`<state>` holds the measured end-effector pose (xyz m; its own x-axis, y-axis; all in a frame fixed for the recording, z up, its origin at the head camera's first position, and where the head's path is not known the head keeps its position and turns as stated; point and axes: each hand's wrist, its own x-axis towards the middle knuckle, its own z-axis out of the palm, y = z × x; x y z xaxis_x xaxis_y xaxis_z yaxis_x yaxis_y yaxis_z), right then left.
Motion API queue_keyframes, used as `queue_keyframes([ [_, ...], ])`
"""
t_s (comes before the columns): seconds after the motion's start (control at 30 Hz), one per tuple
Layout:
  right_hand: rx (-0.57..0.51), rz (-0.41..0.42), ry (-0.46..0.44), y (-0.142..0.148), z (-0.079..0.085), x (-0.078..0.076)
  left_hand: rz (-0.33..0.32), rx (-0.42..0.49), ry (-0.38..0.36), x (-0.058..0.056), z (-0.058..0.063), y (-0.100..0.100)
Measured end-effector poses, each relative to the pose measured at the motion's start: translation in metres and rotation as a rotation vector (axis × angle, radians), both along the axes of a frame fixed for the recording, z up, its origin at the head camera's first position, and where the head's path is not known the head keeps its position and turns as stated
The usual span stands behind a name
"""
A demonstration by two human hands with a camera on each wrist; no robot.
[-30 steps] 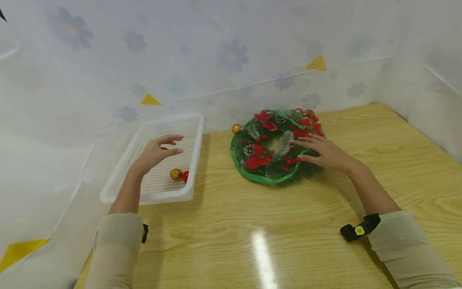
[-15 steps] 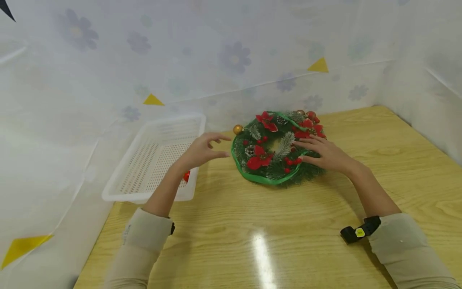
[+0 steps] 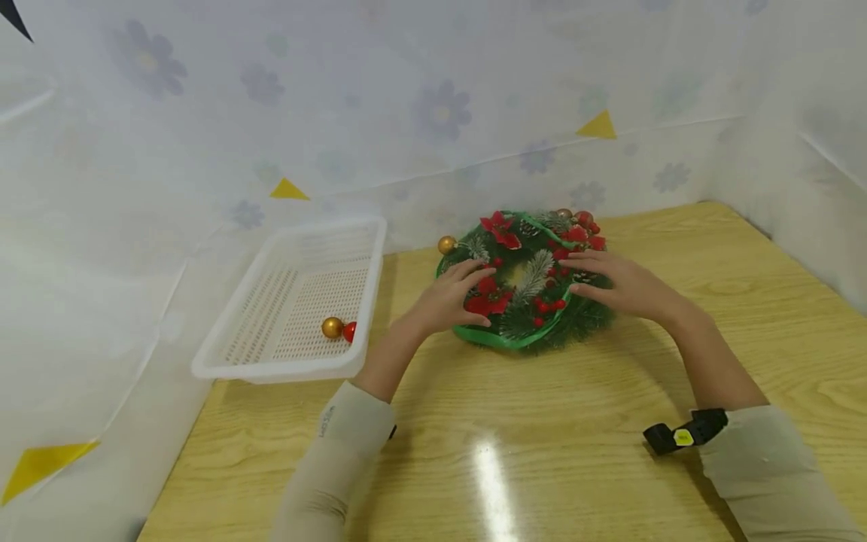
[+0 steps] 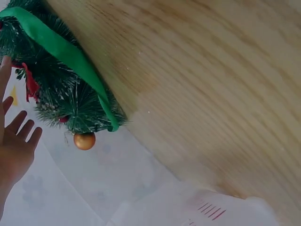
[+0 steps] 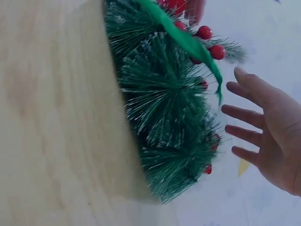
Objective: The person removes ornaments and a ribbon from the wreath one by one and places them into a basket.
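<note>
1. from the near edge of the surface, a wooden table [image 3: 576, 421], two sleeved forearms reach inward; the left one has swung rightward.
2. along the left edge, toward the far left corner, stands the white tray [image 3: 291, 369]; a gold ball [image 3: 332, 327] and a red ball [image 3: 349, 331] lie in its near right corner; the gold one, covered by the passing arm half a second ago, shows again.
3. over the near left part of the wreath [image 3: 542, 271] is the left hand [image 3: 447, 301], a second ago above the tray; its fingers are spread, released; whether it touches, i cannot tell.
4. at the wreath's right side, the right hand [image 3: 626, 282] has barely shifted; it too is released, fingers apart; contact is unclear.
5. near the far edge lies the wreath, flat, green ribbon [image 3: 497, 336] along its near side, seemingly unmoved; with both hands at it, the work appears centred there, away from the tray.
</note>
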<state>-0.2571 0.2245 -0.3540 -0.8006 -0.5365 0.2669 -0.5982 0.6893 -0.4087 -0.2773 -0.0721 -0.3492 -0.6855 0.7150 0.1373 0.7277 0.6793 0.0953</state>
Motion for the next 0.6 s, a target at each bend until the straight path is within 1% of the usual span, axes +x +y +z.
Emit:
queue_keyframes([
  [0.07, -0.038, 0.011, 0.073, -0.004, 0.008, 0.003, -0.039, -0.02, 0.049, -0.006, -0.004, 0.001],
  [0.17, -0.083, 0.055, 0.268, -0.017, 0.017, 0.007, -0.085, -0.044, 0.094, -0.014, -0.01, 0.0],
  [0.23, -0.086, 0.094, 0.366, -0.029, 0.019, 0.011, -0.099, -0.057, 0.094, -0.018, -0.014, -0.001],
  [0.27, -0.073, 0.109, 0.386, -0.036, 0.02, 0.014, -0.096, -0.066, 0.079, -0.019, -0.015, -0.002],
  [0.3, -0.052, 0.121, 0.38, -0.042, 0.019, 0.016, -0.09, -0.079, 0.062, -0.02, -0.017, -0.002],
  [0.37, 0.016, 0.123, 0.336, -0.05, 0.015, 0.019, -0.08, -0.102, 0.04, -0.022, -0.02, -0.003],
  [0.5, 0.16, 0.061, 0.263, -0.053, 0.003, 0.02, -0.063, -0.134, 0.019, -0.022, -0.023, -0.001],
  [0.6, 0.211, 0.028, 0.24, -0.05, -0.003, 0.018, -0.054, -0.147, 0.008, -0.021, -0.024, 0.001],
])
